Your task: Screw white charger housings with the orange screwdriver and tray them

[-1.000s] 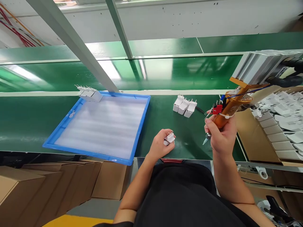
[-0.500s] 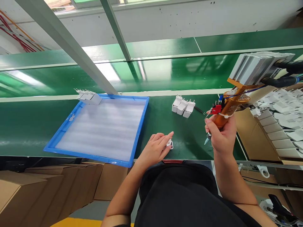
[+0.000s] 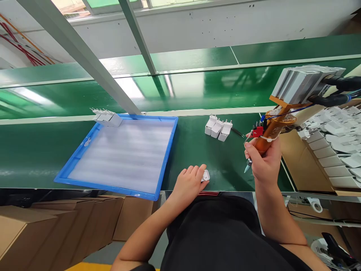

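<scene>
Three white plastic plug adapters (image 3: pixel 216 128) stood on the flat green surface (image 3: pixel 186 146); a further white row (image 3: pixel 109 119) sat at one corner of the blue-rimmed tray (image 3: pixel 167 158). The left hand (image 3: pixel 188 185), grip curled, held one white piece (image 3: pixel 207 175) apart; the right hand (image 3: pixel 266 165) gripped an orange cylindrical tool (image 3: pixel 273 132).

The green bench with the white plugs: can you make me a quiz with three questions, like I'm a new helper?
1. True or false: the left hand is touching a small white piece.

2. How many white plugs are grouped on the bench between the blue-rimmed tray and the right hand?
A) two
B) three
C) six

3. Fill in the colour: the right hand is holding an ____ tool.

Key: 1 true; 2 B; 3 orange
</scene>
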`<state>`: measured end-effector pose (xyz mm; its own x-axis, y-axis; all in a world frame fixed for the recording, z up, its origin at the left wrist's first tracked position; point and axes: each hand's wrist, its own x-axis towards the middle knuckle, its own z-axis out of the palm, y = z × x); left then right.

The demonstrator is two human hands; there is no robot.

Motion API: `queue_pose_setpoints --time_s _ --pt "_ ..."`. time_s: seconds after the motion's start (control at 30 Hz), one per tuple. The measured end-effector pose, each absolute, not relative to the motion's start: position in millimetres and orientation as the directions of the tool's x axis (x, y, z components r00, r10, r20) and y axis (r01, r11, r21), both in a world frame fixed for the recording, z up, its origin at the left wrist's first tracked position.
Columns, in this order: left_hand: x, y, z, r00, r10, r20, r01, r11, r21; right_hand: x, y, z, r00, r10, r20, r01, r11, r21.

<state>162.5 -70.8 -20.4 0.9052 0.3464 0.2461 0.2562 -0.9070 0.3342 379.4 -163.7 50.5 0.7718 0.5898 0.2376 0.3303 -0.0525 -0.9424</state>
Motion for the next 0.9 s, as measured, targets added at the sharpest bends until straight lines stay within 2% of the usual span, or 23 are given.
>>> queue_pose_setpoints --time_s 0.1,0.23,0.33,0.4,0.47,0.57,0.63,0.67,0.7,0.73,0.77,0.83,0.87,0.9 --pt "164 -78 -19 0.905 0.362 0.224 0.285 -0.907 0.311 381 -164 50 0.772 0.596 0.222 0.314 -0.054 -0.948" --pt "163 -75 -17 0.906 0.351 0.238 0.241 -0.888 0.392 387 -168 54 0.756 0.621 0.207 0.320 -0.075 -0.944" --pt "147 -53 -11 0.806 0.481 0.346 0.321 -0.845 0.427 397 -177 56 0.720 0.665 0.199 0.369 -0.124 -0.921" --pt "126 -29 -11 0.688 0.580 0.436 0.475 -0.815 0.332 406 -184 57 0.731 0.663 0.162 0.382 -0.201 -0.902" --pt "102 -1 -18 0.629 0.611 0.481 0.598 -0.776 0.202 415 -192 57 0.770 0.628 0.113 0.377 -0.305 -0.875" --pt "67 33 -42 0.593 0.754 0.282 0.729 -0.652 0.208 427 -203 56 0.829 0.557 0.049 0.342 -0.436 -0.833" --pt "54 45 -56 0.544 0.839 0.026 0.779 -0.516 0.357 433 -208 55 0.856 0.517 0.028 0.312 -0.472 -0.824" --pt "52 48 -59 0.517 0.854 -0.057 0.798 -0.456 0.394 436 -210 54 0.867 0.498 0.022 0.298 -0.482 -0.824" --pt "54 47 -59 0.479 0.876 -0.050 0.819 -0.425 0.386 438 -211 53 0.873 0.487 0.018 0.289 -0.489 -0.823" --pt "60 44 -56 0.443 0.896 0.027 0.833 -0.422 0.356 440 -213 52 0.876 0.483 0.022 0.287 -0.484 -0.826" --pt "71 38 -51 0.401 0.899 0.176 0.839 -0.438 0.324 441 -213 50 0.877 0.480 0.032 0.284 -0.464 -0.839" --pt "104 24 -38 0.403 0.804 0.438 0.766 -0.558 0.320 443 -214 47 0.872 0.482 0.080 0.281 -0.360 -0.890" --pt "126 16 -32 0.414 0.758 0.505 0.704 -0.618 0.350 444 -214 45 0.866 0.488 0.109 0.277 -0.287 -0.917" --pt "150 9 -28 0.466 0.735 0.493 0.619 -0.669 0.411 445 -213 44 0.860 0.493 0.131 0.268 -0.218 -0.938"
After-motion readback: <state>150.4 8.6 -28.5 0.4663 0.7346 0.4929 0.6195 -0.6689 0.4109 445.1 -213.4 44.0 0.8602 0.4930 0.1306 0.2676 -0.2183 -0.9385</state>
